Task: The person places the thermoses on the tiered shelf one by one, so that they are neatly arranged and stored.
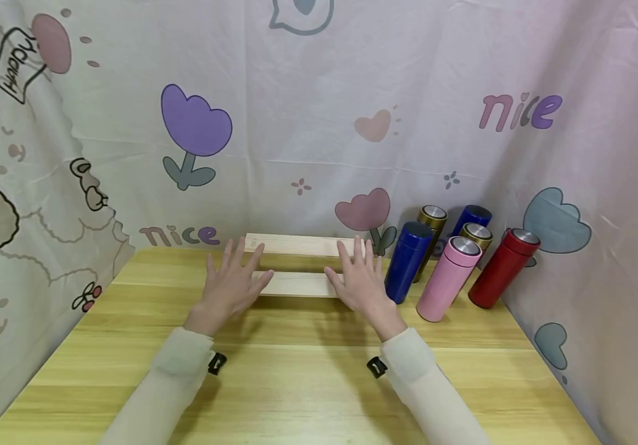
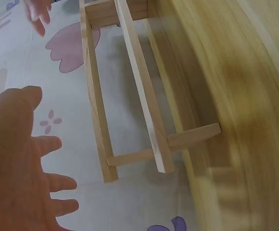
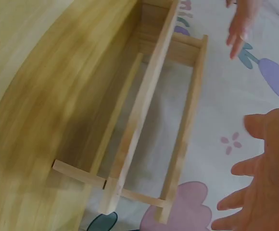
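Observation:
A pale wooden rack (image 1: 299,285) stands at the back of the table. Two long rails show in the head view, and short end pieces join them in both wrist views. Over its left end my left hand (image 1: 231,285) is spread, fingers straight and nothing in its grasp. My right hand (image 1: 362,283) is spread likewise over the right end, beside a blue flask. The left wrist view shows the left palm apart from the near rail (image 2: 142,82). From the right wrist, the right hand (image 3: 269,178) also appears apart from the rack (image 3: 142,110).
Right of the rack stand several metal flasks: a blue one (image 1: 407,262), a pink one (image 1: 446,283), a red one (image 1: 503,271), two gold-topped ones behind, and another blue one (image 1: 473,215). A printed curtain (image 1: 296,111) hangs behind the wooden table (image 1: 296,383).

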### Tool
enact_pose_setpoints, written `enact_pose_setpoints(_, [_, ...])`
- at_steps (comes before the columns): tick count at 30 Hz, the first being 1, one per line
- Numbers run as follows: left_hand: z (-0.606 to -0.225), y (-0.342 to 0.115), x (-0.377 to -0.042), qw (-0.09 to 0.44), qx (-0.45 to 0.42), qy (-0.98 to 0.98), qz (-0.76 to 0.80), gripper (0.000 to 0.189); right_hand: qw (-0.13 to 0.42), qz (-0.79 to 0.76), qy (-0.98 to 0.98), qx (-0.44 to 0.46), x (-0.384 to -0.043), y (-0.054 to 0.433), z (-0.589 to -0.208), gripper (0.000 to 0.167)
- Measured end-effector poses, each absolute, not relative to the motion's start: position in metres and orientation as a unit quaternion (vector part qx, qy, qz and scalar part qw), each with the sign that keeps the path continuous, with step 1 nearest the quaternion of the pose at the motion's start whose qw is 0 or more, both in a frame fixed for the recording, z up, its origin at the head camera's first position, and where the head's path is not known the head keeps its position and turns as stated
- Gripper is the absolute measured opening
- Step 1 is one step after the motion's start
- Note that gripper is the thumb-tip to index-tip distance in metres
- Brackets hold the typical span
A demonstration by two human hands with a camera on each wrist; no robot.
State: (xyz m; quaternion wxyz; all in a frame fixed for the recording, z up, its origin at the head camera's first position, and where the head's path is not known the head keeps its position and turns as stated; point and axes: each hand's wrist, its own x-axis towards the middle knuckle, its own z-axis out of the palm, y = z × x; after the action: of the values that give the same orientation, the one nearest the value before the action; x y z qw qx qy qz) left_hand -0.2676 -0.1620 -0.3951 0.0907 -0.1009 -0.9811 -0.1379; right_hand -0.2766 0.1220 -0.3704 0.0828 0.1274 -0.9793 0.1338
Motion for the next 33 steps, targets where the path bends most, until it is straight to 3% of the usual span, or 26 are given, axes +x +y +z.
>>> enact_pose_setpoints(7, [-0.405, -0.181, -0.271, 0.112, -0.114, -0.968, -0.192, 0.066, 0.102, 0.192, -0.970, 0.108, -0.267, 0.139, -0.358, 0.071])
enact_pose_setpoints(19, [-0.427, -0.208, -0.275, 0.059, -0.140, -0.931, -0.332, 0.051, 0.158, 0.249, -0.955, 0.041, -0.252, 0.194, -0.341, 0.052])
enact_pose_setpoints(33, [-0.444, -0.215, -0.287, 0.046, -0.169, -0.909, -0.377, 0.046, 0.106, 0.219, -0.969, -0.047, -0.254, 0.234, -0.358, 0.049])
